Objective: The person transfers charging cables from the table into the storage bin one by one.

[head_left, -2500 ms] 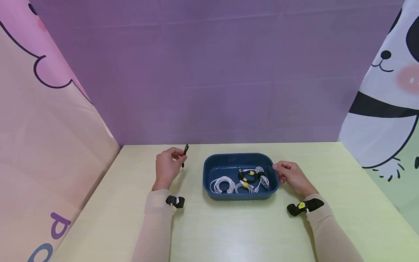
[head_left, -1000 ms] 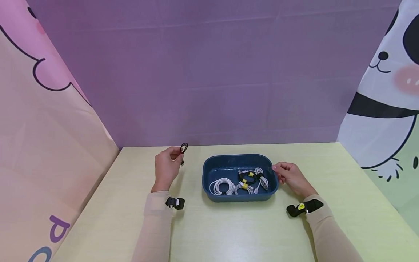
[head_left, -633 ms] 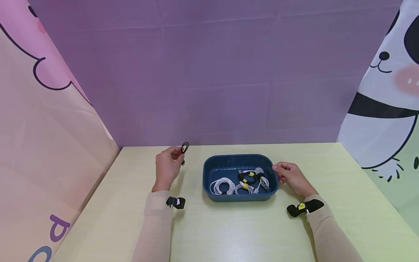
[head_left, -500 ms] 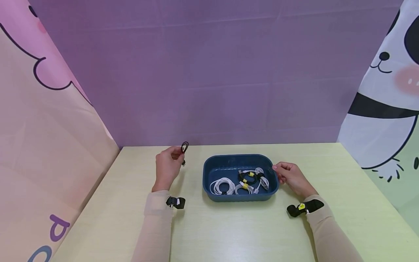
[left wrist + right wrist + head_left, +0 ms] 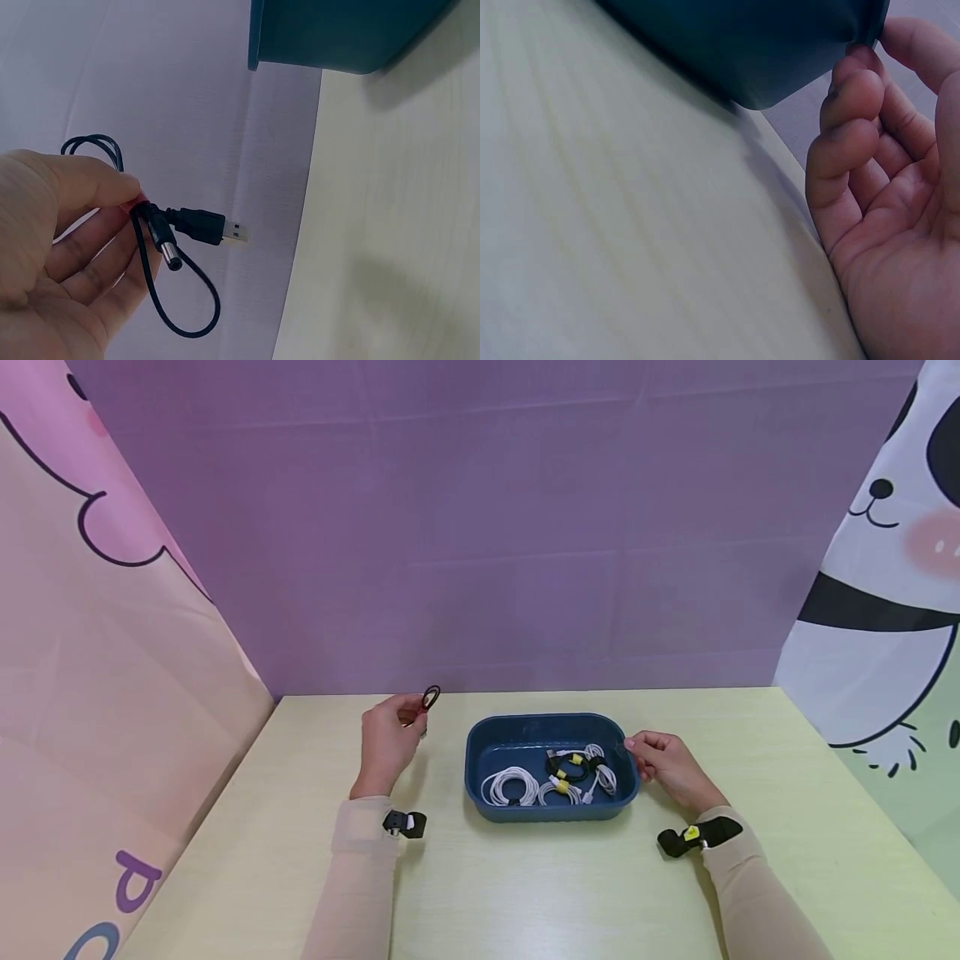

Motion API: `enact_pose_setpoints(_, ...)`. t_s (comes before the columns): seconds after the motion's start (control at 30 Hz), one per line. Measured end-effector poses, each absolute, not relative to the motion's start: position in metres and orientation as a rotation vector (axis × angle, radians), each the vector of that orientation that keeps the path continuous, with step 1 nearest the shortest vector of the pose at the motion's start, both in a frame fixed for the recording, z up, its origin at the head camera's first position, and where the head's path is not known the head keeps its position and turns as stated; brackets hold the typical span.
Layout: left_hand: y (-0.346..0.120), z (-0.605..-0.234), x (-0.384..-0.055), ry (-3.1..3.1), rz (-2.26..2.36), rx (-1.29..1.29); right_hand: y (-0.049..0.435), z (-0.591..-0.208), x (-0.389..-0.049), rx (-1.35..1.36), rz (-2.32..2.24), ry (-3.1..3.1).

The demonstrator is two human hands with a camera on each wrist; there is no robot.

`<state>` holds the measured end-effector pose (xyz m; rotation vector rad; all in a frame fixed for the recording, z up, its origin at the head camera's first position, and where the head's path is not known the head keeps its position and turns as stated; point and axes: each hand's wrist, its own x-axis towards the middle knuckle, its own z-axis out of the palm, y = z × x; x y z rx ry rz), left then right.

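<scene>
My left hand (image 5: pixel 390 739) pinches a black USB cable (image 5: pixel 199 225) above the table, left of the blue bin. In the left wrist view the cable is looped and bound by a red tie (image 5: pixel 135 202), with its USB plug and round barrel plug pointing away from the palm. My right hand (image 5: pixel 671 764) grips the right rim of the blue bin (image 5: pixel 540 812) between thumb and curled fingers. Inside that bin lie a coiled white cable (image 5: pixel 510 787) at left, and at right a black cable with yellow ties (image 5: pixel 567 768) among further white cables (image 5: pixel 603 777).
The pale table (image 5: pixel 525 893) runs back to a purple cloth backdrop (image 5: pixel 495 527). Printed cloths hang at both sides, a panda figure (image 5: pixel 892 568) on the right one. Black camera straps (image 5: pixel 405 823) sit on both wrists.
The black cable has turned in my left hand, from a narrow upright bundle to a visible loop above the fingers. That hand has shifted slightly right. My right hand keeps its hold on the bin.
</scene>
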<state>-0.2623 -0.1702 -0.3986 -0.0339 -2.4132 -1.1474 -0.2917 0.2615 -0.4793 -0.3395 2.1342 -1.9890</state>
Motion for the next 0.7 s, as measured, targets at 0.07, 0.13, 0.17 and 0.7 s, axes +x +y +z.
enact_pose_setpoints(0.07, -0.1697, -0.3985, -0.2622, -2.412, -1.139, -0.048, 0.2613, -0.4791, -0.2914, -0.341, -1.990, 2.131)
enact_pose_setpoints(0.13, -0.1692, -0.3979, -0.2619, -2.409, -1.129, -0.062, 0.2610, -0.4788, -0.2910, -0.341, -1.990, 2.132)
enact_pose_setpoints(0.17, -0.1688, -0.3973, -0.2616, -2.407, -1.127, -0.067, 0.2609, -0.4788, -0.2909, -0.341, -1.990, 2.133)
enact_pose_setpoints(0.7, -0.1644, -0.3942, -0.2592, -2.435, -1.099, -0.085, 0.2614, -0.4804, -0.2918, -0.330, -2.003, 2.125)
